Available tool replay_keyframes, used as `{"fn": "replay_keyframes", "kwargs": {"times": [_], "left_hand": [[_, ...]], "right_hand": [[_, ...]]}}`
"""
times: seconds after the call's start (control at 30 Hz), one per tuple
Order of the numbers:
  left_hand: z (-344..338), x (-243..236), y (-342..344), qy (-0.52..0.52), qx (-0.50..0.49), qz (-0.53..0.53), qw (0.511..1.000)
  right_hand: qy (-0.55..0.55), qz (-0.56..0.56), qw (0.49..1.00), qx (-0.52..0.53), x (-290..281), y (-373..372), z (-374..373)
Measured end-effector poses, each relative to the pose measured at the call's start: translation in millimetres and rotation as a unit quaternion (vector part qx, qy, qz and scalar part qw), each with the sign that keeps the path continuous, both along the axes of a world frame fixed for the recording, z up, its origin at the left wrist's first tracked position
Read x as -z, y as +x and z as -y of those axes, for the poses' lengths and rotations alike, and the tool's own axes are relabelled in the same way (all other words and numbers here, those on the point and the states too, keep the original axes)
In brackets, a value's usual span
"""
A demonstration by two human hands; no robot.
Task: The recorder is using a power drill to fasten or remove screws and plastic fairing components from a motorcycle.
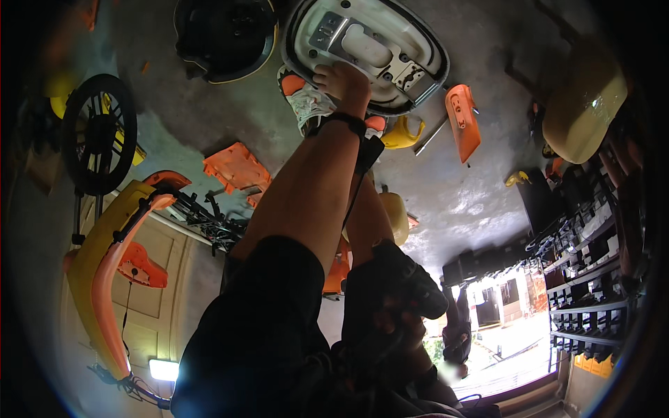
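Note:
My left hand [340, 81] reaches onto a white, oval moulded part [369, 42] with metal plates, its fingers curled; anything inside them is hidden. A dark band circles that arm near the wrist. Below it are grey shoes with orange patches [306, 101], beside a yellow plastic piece [401, 136]. Lower in the view, in shadow, my right hand [401, 322] is closed on what looks like a dark power tool [414, 285].
Orange panels [233, 171] [462, 122], a black shell [224, 38] and a cream shell [585, 104] surround me. A black wheel [97, 136] and long yellow-orange bodywork [104, 279] are left. Racks [585, 320] line the right. Another person [456, 327] is at the bright doorway.

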State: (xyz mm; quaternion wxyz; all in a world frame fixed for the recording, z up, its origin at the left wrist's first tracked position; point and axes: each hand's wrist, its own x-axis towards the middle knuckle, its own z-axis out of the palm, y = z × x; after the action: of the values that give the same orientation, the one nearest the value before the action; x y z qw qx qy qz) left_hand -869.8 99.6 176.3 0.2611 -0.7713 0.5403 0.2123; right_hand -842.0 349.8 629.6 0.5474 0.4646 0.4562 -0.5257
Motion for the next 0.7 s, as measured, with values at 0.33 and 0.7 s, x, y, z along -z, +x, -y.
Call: {"fn": "replay_keyframes", "kwargs": {"times": [0.33, 0.7], "left_hand": [[10, 10, 11, 0.046, 0.051, -0.003, 0.998], [-30, -11, 24, -0.142, 0.206, -0.148, 0.957]], "right_hand": [[0.015, -0.036, 0.999, 0.038, 5, -5, 53], [0.077, 0.024, 0.995, 0.059, 1, -1, 42]]}}
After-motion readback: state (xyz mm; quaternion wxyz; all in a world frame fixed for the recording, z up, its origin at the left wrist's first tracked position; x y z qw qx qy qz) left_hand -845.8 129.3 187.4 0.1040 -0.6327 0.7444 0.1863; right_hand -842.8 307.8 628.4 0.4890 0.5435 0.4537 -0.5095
